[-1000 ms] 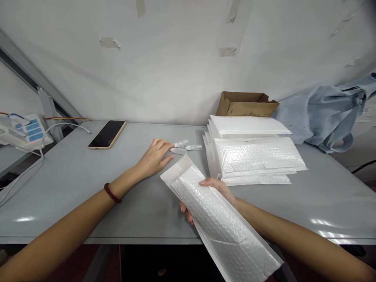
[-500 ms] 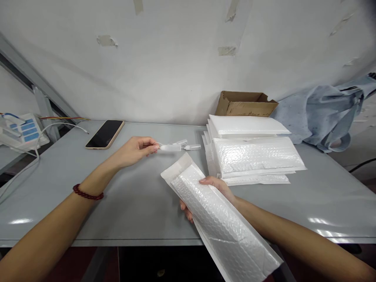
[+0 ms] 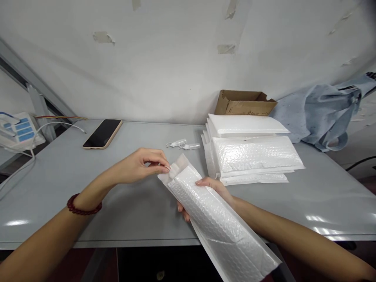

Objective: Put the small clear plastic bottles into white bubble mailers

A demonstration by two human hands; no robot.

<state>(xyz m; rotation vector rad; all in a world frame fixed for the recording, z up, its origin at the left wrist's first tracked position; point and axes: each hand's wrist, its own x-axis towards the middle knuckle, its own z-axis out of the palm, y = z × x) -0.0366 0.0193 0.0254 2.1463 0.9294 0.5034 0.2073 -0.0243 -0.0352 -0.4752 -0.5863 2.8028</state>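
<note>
My right hand (image 3: 216, 188) grips a white bubble mailer (image 3: 217, 219), thumb on top and fingers underneath. The mailer slants from upper left to lower right, its open flap end towards my left hand. With thumb and forefinger closed together, my left hand (image 3: 149, 164) pinches a small white tube (image 3: 174, 169) at the mailer's mouth. Most of that tube is hidden by the flap and my fingers. Two similar small tubes, a left one (image 3: 178, 143) and a right one (image 3: 191, 146), with clear ends and thin loops, lie on the table just beyond.
A pile of white bubble mailers (image 3: 258, 154) lies to the right, before an open cardboard box (image 3: 249, 107). Light blue fabric (image 3: 320, 111) is bunched at far right. A phone (image 3: 102, 134), a white cable (image 3: 63, 123) and a power strip (image 3: 23, 131) are on the left.
My left hand has moved right and nearer with the small white tube, from beside the other two tubes to the mailer's mouth. My right hand and the mailer have hardly moved.
</note>
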